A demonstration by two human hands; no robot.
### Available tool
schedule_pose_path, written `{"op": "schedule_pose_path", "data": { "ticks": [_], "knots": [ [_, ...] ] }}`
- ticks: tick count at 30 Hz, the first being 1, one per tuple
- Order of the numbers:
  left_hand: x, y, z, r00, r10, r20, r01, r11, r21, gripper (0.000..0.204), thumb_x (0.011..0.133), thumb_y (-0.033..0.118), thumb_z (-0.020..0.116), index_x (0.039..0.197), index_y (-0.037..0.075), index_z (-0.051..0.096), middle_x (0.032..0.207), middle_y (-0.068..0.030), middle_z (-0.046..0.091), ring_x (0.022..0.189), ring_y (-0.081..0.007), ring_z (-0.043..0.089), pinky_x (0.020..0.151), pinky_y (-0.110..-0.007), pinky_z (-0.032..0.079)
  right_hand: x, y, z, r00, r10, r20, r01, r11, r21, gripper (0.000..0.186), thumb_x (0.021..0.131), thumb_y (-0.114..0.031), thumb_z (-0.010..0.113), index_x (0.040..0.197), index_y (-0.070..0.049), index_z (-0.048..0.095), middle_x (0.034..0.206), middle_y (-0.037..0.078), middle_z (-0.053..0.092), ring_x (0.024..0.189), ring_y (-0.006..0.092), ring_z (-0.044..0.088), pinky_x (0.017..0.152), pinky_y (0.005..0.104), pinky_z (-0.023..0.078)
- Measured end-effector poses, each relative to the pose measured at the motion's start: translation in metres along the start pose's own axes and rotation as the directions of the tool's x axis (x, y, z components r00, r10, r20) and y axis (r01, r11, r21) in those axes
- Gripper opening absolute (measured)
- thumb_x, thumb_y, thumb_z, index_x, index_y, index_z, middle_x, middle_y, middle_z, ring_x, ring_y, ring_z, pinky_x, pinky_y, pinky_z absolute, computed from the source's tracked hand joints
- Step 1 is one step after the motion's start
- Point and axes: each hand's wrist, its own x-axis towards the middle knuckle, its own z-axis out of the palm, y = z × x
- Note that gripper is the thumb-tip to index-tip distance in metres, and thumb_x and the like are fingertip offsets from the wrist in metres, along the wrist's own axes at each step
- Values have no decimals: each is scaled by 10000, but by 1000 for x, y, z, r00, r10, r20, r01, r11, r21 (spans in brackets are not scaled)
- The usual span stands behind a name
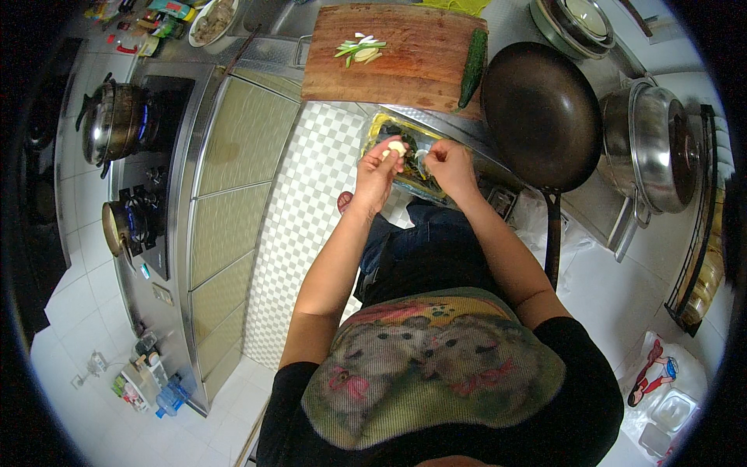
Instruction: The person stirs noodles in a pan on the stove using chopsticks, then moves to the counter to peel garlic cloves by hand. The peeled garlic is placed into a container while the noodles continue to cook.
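My left hand [377, 175] is closed, its fingertips pinching a pale, peeled-looking garlic clove [398, 146]. Beside it my right hand [454, 168] is closed too, with thumb and forefinger together on a thin whitish scrap [421, 159] that looks like garlic skin. Both hands are over a waste bin [374, 129] with a yellow rim or liner and dark scraps inside. Just beyond them lies a wooden cutting board [412, 74], with cut scallion and pale slices [360, 50] at its left and a whole cucumber [473, 68] along its right edge.
A large dark frying pan [542, 117] rests right of the board, its handle pointing toward me. Farther right stands a lidded steel pot [646, 148], with stacked bowls [572, 27] behind. On the left, a steel pot [117, 122] and a small pan [117, 226] sit on the stove.
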Motion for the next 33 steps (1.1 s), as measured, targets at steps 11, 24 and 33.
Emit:
{"op": "schedule_pose_path", "data": {
  "ticks": [11,24,33],
  "knots": [
    [-4,8,-2,986,-161,31,159,985,70,275,893,67,501,1159,8,536,920,-52,622,681,-59,520,613,-174,434,-3,-12,-4,995,-50,87,43,996,79,155,714,-24,599,855,-19,661,752,108,648,642,173,620,610,279,487],
    [-1,7,-9,961,-252,114,254,967,-6,133,894,80,509,970,-13,566,851,-100,616,636,-88,538,585,-184,451,-1,-16,-5,961,-180,209,82,910,406,83,773,-42,623,835,8,648,753,68,632,675,113,605,610,235,471],
    [2,6,-2,978,-207,-35,203,974,-105,122,889,85,512,933,-18,563,848,-112,612,640,-115,549,574,-201,467,-4,-25,-10,919,-337,204,307,937,164,74,787,-36,579,850,-3,558,780,121,594,703,261,590,637,328,451]
  ]
}}
